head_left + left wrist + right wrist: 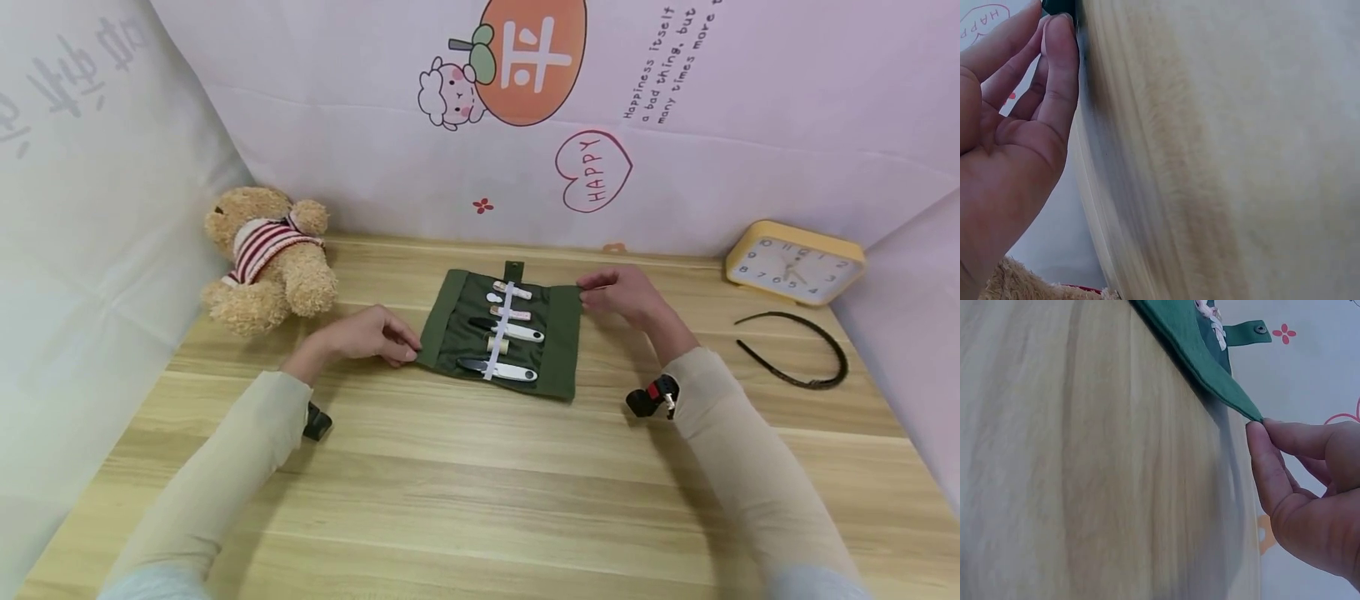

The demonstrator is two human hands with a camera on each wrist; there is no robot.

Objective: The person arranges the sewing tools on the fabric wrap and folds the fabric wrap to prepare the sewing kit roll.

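A dark green fabric tool roll (561, 342) lies unfolded on the table, its snap tab (513, 271) pointing to the back. A white elastic strap (500, 333) runs down its middle over two white-handled scissors-like tools (517, 372), a small thread spool (497, 344) and several small pale items. My left hand (367, 335) pinches the roll's near left corner between thumb and fingers. At the far right corner, my right hand (622, 293) pinches the fabric; in the right wrist view that corner is drawn up to the fingertips (1259, 428).
A teddy bear (262, 258) in a striped shirt leans at the back left. At the back right stands a yellow clock (795, 262), with a black headband (832, 350) in front of it. A printed white cloth (360, 150) hangs behind the table (480, 500).
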